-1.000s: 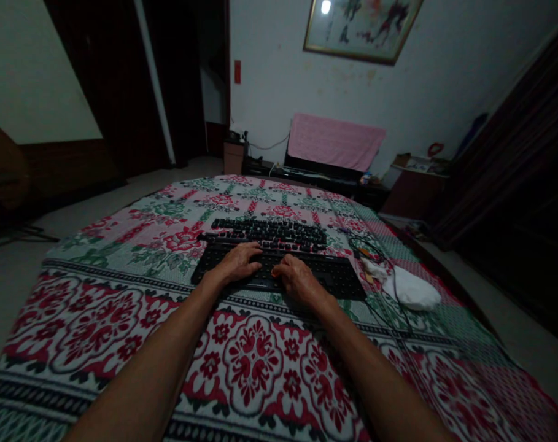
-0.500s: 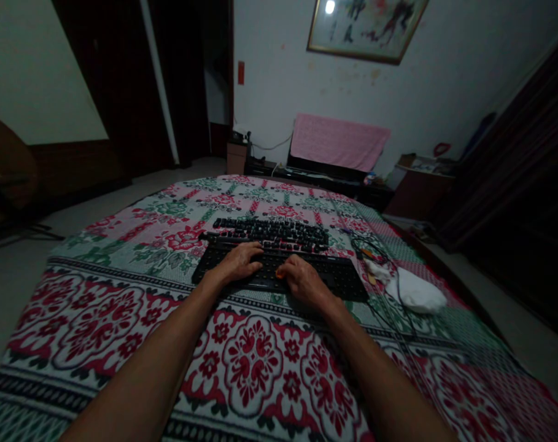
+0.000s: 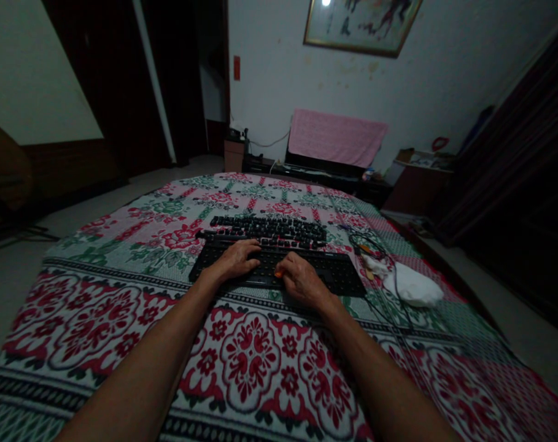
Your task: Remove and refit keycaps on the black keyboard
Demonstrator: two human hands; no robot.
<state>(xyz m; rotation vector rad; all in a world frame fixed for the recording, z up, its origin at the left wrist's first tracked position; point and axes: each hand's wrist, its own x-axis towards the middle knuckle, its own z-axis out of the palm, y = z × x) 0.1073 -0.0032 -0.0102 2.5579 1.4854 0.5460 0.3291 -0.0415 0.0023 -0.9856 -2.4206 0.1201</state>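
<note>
A black keyboard base (image 3: 264,277) with its keycaps off lies on the patterned bedspread, crosswise in front of me. My left hand (image 3: 236,260) rests on its left half, fingers stretched toward the far edge and thumb out to the right. Over the middle of the base, my right hand (image 3: 301,277) is closed with a small orange item (image 3: 279,270) pinched at the fingertips. The item's kind is too small to make out. Just beyond the base sit rows of loose black keycaps (image 3: 279,228).
To the right lie a white cloth bundle (image 3: 417,285), a coiled dark cable (image 3: 368,240) and a small orange-handled tool (image 3: 365,250). The bedspread (image 3: 251,362) covers the bed. Past its far edge, a pink towel (image 3: 336,136) drapes over a screen on a low stand.
The whole view has shifted slightly up and left. Both hands keep nearly the same places on the keyboard base, and the orange item stays in my right hand.
</note>
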